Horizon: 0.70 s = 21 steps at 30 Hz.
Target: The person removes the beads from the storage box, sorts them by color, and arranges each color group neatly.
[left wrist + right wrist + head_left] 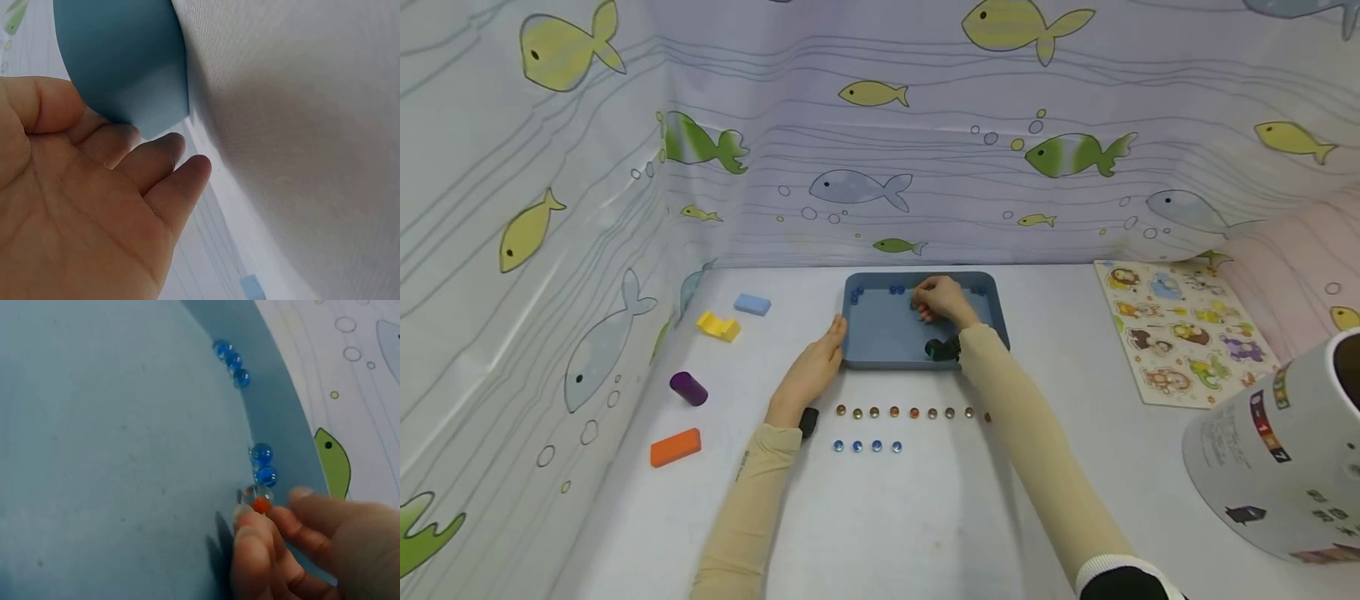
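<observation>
Evidently, the right hand (946, 300) has its grip clamped on a clear marble (259, 497) with an orange core, at the tray's 12 o'clock wall; the marble is a smooth sphere, alike every way. Past it towards 12 o'clock in the right wrist view, 5 glossy blue marbles (263, 453) sit along that wall, 2 near and 3 farther. The tray (887, 333), matte grey-blue and round-cornered, runs its long axis from 9 to 3 o'clock. At its 9 o'clock wall the left hand (811, 367) rests extended fingers, its grip unclamped. Towards 6 o'clock on the worktop (865, 533) run 2 rows, both 9-to-3: amber marbles (894, 412), then 4 blue ones. Towards 8 o'clock lie a purple cylinder (688, 389), tilted 10-to-4, and an orange oblong block (675, 447), 8-to-2.
</observation>
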Tool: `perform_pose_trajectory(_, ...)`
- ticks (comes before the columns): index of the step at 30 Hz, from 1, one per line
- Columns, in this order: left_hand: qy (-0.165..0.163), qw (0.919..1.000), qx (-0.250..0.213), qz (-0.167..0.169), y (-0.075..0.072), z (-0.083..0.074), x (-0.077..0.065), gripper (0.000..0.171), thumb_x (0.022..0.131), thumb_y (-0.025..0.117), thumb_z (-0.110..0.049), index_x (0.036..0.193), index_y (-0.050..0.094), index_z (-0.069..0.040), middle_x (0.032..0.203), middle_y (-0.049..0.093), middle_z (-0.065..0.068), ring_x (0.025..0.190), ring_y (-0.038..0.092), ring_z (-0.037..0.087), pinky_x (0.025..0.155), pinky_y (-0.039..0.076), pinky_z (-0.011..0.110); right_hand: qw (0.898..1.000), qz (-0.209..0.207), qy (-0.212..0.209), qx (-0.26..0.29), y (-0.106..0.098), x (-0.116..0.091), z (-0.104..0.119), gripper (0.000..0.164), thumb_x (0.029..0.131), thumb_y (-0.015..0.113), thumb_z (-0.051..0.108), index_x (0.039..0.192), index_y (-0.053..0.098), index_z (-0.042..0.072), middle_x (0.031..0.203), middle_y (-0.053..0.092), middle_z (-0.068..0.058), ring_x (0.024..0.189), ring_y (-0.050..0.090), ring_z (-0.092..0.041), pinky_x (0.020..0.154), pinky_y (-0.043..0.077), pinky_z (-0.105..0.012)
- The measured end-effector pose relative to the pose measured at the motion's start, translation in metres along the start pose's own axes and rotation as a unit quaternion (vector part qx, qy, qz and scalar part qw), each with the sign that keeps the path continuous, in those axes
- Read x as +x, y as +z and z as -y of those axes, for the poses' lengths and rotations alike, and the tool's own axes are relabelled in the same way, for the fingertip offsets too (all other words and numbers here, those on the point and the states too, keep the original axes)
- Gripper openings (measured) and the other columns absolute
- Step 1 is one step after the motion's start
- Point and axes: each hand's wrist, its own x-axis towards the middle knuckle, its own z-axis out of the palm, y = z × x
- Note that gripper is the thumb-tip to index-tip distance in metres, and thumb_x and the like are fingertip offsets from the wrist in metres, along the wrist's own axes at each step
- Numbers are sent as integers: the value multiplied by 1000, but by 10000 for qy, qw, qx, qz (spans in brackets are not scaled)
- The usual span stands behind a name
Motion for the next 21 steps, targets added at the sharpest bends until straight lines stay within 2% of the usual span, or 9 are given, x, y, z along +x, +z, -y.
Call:
perform_pose_trajectory(4, 1, 10000, 39, -42, 1, 1, 0, 52, 105, 32, -15, 154, 18, -5, 163, 13, 10, 149, 20, 27, 122, 21, 43, 9976, 92, -217, -645, 2, -3, 4, 33, 94, 64, 31, 112, 64, 3, 71, 64, -5, 52, 60, -10, 51, 55, -23)
perform_pose_trajectory(8, 35, 10000, 47, -50, 1, 1, 1, 52, 105, 32, -15, 154, 19, -5, 162, 15, 11, 148, 21, 27, 122, 22, 43, 9938, 53, -255, -1083, 5, -5, 6, 25, 91, 68, 26, 104, 65, 4, 74, 63, -6, 53, 58, -10, 51, 54, -21)
perform_pose_trajectory(14, 58, 10000, 57, -23, 1, 1, 1, 52, 105, 32, -16, 154, 19, -5, 162, 15, 12, 148, 21, 27, 122, 23, 44, 9941, -54, -136, -1075, 7, -3, 4, 19, 92, 67, 22, 102, 66, 6, 80, 62, -5, 53, 56, -7, 51, 52, -18)
perform_pose_trajectory(21, 26, 10000, 86, -29, 2, 3, 2, 52, 105, 32, -16, 154, 19, -5, 162, 14, 11, 148, 21, 27, 122, 22, 43, 9985, -40, -281, -474, 11, -1, 7, 23, 96, 60, 25, 113, 65, 10, 82, 67, -6, 58, 61, -9, 53, 53, -21)
